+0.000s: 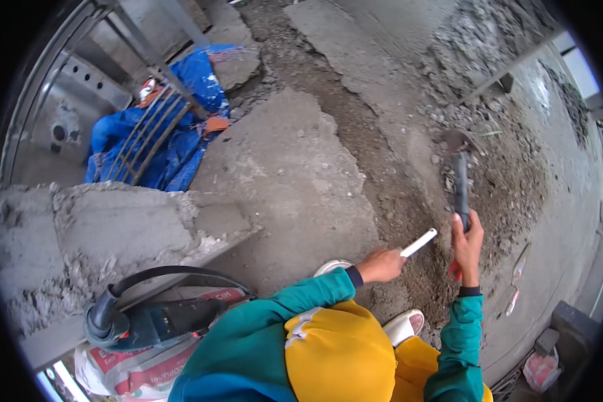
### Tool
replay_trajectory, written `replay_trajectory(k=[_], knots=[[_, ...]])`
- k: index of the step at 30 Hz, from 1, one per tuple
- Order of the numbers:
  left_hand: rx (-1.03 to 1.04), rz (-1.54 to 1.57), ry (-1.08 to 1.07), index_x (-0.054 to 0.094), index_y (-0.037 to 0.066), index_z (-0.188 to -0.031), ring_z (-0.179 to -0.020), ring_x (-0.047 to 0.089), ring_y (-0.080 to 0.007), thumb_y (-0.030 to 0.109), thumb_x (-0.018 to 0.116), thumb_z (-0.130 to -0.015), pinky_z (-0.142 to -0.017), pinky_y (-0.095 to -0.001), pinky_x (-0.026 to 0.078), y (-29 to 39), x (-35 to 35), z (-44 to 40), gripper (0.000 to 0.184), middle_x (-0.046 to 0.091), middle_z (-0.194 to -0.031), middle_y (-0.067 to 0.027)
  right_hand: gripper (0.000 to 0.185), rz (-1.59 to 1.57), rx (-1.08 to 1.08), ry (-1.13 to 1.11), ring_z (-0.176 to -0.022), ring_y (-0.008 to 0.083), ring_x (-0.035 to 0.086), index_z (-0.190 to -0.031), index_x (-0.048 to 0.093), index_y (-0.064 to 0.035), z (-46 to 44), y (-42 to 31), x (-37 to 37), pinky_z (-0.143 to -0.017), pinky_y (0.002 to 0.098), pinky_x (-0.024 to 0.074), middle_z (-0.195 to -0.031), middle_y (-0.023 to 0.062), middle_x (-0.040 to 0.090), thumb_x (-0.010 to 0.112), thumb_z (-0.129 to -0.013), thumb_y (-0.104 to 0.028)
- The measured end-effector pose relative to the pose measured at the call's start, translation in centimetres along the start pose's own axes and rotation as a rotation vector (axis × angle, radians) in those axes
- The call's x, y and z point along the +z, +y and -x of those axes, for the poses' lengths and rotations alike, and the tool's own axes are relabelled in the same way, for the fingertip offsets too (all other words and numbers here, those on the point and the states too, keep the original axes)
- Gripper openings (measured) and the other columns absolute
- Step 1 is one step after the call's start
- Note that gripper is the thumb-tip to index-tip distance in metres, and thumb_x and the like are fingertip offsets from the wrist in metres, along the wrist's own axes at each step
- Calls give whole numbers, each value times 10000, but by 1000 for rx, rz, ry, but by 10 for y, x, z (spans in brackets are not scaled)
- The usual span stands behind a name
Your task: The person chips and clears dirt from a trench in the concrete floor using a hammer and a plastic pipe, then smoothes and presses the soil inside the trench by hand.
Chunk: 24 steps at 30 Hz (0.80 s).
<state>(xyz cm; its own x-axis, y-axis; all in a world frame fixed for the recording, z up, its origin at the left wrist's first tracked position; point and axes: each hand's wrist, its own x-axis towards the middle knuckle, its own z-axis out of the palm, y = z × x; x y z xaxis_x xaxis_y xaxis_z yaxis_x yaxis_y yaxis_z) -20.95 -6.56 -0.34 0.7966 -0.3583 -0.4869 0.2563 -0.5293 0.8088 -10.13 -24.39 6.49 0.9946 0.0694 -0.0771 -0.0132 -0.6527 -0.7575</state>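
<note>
My right hand point(467, 246) is closed round the dark handle of a hammer point(461, 181), whose red butt end shows below my fingers. Its rusty head rests on or just above loose rubble; contact is unclear. My left hand point(382, 264) grips a short white rod point(419, 242) that points up and right, towards the hammer handle without touching it. Beneath both hands runs a strip of broken soil and gravel point(409, 211). A trowel point(518, 268) with a red and white handle lies on the concrete right of my right hand.
A black power tool point(164, 326) with a thick cable sits over cement bags point(147, 368) at lower left. Behind it stands a rough concrete ledge point(120, 218). Blue tarpaulin point(174, 154) and a metal frame point(147, 60) are at upper left. A rubble heap point(476, 53) lies at upper right.
</note>
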Motion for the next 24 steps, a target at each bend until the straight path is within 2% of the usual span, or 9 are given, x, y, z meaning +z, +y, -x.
replay_trajectory(k=[4,12,14,15,17,18,21,22,24], knots=[[27,91,-1,482,6,-1017,-857,562,-452,268,399,-934,-728,-528,432,0,-3,-3,287,597,-878,-271,218,-119,84,-8,-471,31,400,-936,561,-10,-3,-8,-7,-414,212,297,-584,-35,470,568,-900,-224],[9,216,94,464,-1,-1122,-938,532,-475,260,402,-935,-789,-508,430,-11,5,-1,327,569,-948,-308,248,-136,138,0,-516,64,468,-942,564,6,-1,6,-13,-464,248,375,-606,-1,522,595,-874,-231],[-24,233,237,450,-10,-1146,-956,530,-475,258,403,-937,-799,-502,432,-24,19,-4,344,563,-968,-319,250,-131,85,37,-511,58,451,-915,562,5,-3,8,-15,-455,241,355,-588,-13,509,587,-878,-241],[19,227,323,433,-4,-1114,-857,543,-495,263,409,-929,-736,-547,429,-27,19,-5,326,577,-875,-323,258,-115,76,14,-508,53,441,-927,565,7,-5,6,-18,-452,237,345,-590,-18,503,590,-877,-245],[17,212,420,423,-6,-1141,-815,551,-485,254,414,-929,-701,-534,440,-30,8,-10,335,583,-836,-299,269,-98,103,-17,-507,44,419,-948,571,8,0,-5,-25,-446,231,325,-585,-28,484,596,-877,-250],[25,173,500,439,-2,-1120,-806,557,-477,246,418,-926,-690,-535,442,-33,-4,-16,315,589,-826,-288,273,-108,100,-6,-508,39,406,-957,574,7,-3,-9,-25,-443,230,314,-578,-34,470,599,-876,-252],[-23,92,544,492,0,-994,-790,575,-456,225,426,-914,-689,-533,449,-41,-65,-40,248,598,-810,-271,272,-98,73,-15,-510,40,396,-964,578,6,0,-5,-23,-444,231,308,-579,-31,474,602,-874,-250],[-24,29,657,491,1,-954,-775,574,-460,227,421,-915,-677,-538,450,-45,-79,-49,240,601,-801,-268,272,-103,83,-23,-510,40,396,-964,578,6,1,-5,-21,-444,231,308,-579,-31,474,602,-874,-250],[-93,2,714,483,-18,-937,-768,576,-462,228,402,-924,-653,-539,459,-57,-101,-73,259,601,-793,-282,263,-29,58,-44,-513,44,398,-967,580,2,3,-3,-20,-449,236,310,-588,-20,490,609,-869,-240]])
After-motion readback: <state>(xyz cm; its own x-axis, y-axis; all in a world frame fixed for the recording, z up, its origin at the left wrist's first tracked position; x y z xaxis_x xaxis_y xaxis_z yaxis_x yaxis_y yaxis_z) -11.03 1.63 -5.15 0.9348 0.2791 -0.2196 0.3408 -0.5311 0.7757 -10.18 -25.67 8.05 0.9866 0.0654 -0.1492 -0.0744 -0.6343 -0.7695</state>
